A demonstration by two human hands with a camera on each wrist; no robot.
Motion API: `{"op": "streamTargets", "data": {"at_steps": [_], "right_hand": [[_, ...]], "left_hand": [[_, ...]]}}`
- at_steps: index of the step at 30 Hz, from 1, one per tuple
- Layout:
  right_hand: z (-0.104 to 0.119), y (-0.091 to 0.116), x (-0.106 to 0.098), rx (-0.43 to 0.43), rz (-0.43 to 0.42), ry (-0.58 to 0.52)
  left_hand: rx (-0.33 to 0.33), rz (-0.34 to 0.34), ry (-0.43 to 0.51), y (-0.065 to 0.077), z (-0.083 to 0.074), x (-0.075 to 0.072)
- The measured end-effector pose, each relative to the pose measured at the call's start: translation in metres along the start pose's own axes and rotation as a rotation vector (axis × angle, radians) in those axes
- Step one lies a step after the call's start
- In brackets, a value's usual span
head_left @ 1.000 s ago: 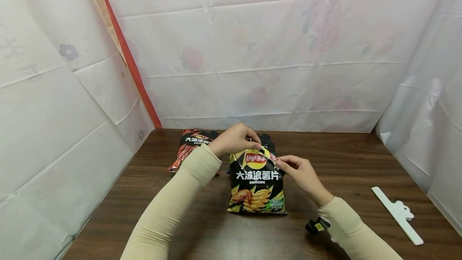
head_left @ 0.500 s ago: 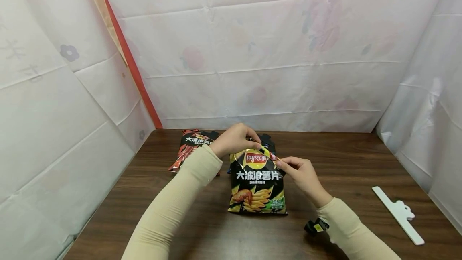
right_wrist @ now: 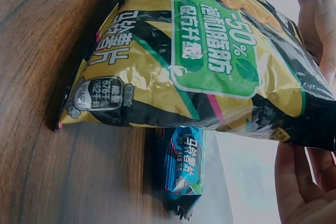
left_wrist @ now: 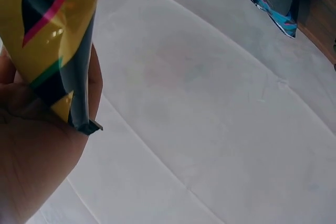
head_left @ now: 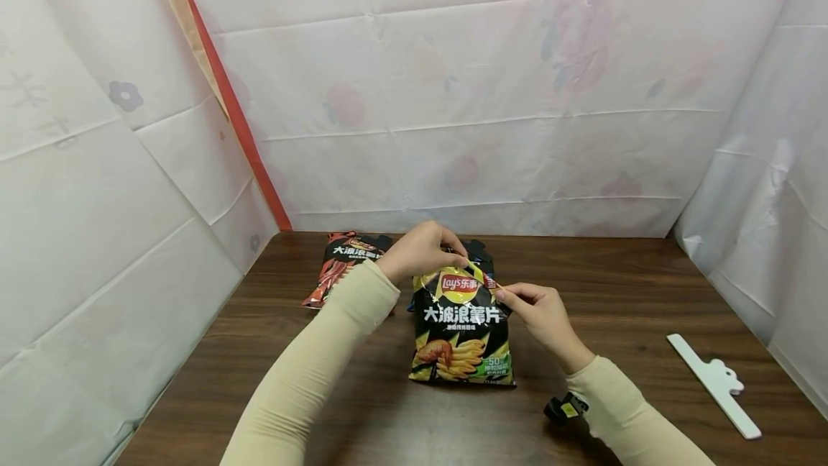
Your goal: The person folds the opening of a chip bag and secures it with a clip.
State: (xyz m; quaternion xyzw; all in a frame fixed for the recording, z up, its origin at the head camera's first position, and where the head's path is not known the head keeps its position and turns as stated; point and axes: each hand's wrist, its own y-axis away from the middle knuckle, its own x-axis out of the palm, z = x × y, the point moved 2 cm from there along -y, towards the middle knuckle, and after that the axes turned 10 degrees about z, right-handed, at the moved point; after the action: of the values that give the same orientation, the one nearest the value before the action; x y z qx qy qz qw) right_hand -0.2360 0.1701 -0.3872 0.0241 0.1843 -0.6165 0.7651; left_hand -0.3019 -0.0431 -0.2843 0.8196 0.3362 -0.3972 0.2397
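A black and yellow Lay's potato chip bag (head_left: 461, 329) stands upright on the table, its printed front facing me. My left hand (head_left: 423, 250) pinches its top edge from above, near the middle. At the top right corner, my right hand (head_left: 542, 315) pinches the same edge between thumb and fingers. The strip between the two hands is taut and slanted. In the left wrist view, the bag's corner (left_wrist: 58, 30) hangs in front of the left hand (left_wrist: 42, 135). The right wrist view shows the bag's lower front (right_wrist: 210, 61) close up, with the right hand (right_wrist: 304, 187) by its top.
Behind the left forearm lies a red and black chip bag (head_left: 335, 268), partly covered. A blue chip bag (right_wrist: 184, 161) is behind the yellow one. To the right, a white sealing clip (head_left: 714, 387) lies on the brown table (head_left: 621, 279). Pale cloth walls (head_left: 479, 92) enclose it.
Both hands keep their hold in nearly the same place. The top strip of the bag between them has become slightly straighter and narrower to view. Nothing else has visibly moved.
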Motion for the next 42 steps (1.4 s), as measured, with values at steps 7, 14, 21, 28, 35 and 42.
{"op": "streamTargets", "data": {"at_steps": [7,14,21,28,35,42], "right_hand": [[0.0,-0.001,0.001,-0.003,-0.007,-0.009],[-0.001,-0.002,0.001,-0.022,0.0,-0.012],[-0.002,-0.001,-0.002,0.011,0.026,-0.015],[-0.002,0.0,-0.005,0.033,0.052,-0.027],[-0.005,0.005,-0.015,0.034,0.087,-0.05],[-0.006,0.011,-0.035,-0.042,0.073,-0.085]], "left_hand": [[-0.005,0.023,0.015,0.002,0.004,-0.003],[-0.002,0.037,0.037,0.004,0.007,-0.005],[0.016,0.022,0.039,0.003,0.008,-0.004],[0.008,0.007,0.052,0.003,0.008,-0.001],[0.013,0.003,0.064,0.003,0.008,-0.002],[0.016,0.001,0.066,0.002,0.008,-0.002]]}}
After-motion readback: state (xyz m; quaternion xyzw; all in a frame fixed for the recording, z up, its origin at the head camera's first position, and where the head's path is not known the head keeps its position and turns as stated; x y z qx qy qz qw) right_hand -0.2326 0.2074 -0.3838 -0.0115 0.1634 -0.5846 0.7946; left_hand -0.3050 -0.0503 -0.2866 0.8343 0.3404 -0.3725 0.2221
